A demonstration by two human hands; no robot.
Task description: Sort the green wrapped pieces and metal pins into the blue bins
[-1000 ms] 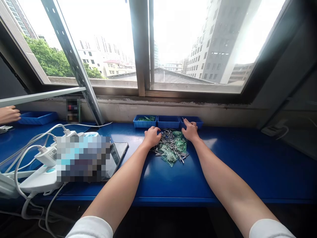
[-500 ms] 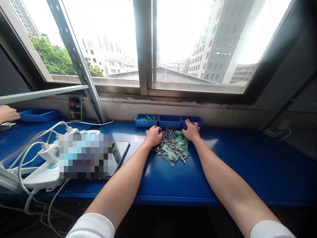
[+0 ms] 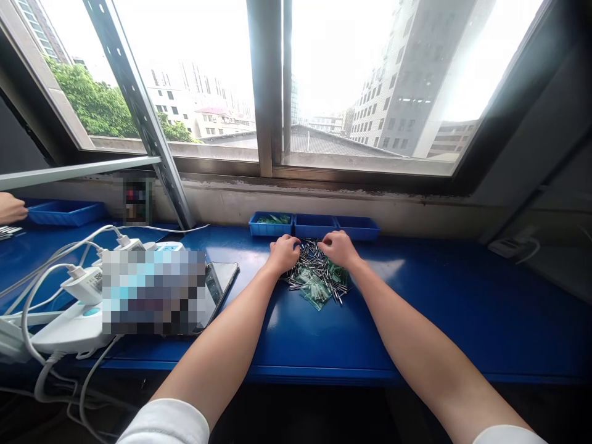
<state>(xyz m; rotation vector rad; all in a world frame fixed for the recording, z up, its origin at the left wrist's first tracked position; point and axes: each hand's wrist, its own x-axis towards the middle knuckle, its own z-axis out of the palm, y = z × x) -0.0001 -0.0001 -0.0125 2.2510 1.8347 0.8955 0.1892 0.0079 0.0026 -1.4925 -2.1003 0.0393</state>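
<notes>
A loose pile of slim shiny metal pins (image 3: 319, 254) lies on the blue bench, mixed with small clear green-tinted bags (image 3: 316, 290). At the pile's upper left, my left hand (image 3: 283, 254) is closed, fingers curled towards thumb. My right hand (image 3: 341, 248) is at the upper right edge of the pile, fingers bent and drawn together over the pins. Whatever either hand grips is hidden or too small to make out. Behind the pile stand three blue bins in a row: the left bin (image 3: 251, 229) holds green bags, beside the middle bin (image 3: 316, 227) and the right bin (image 3: 358, 232).
On the left, a white power strip (image 3: 69, 333) with chargers and cables sits by a dark-edged phone or tablet (image 3: 226, 277), partly blurred out. Another person's hand (image 3: 12, 208) is near a blue bin (image 3: 69, 216) at far left. A metal upright (image 3: 139, 111) stands before the window.
My right hand has moved from the right bin down and left to the metal pins. My left hand stays at the pile. The view has shifted slightly.
</notes>
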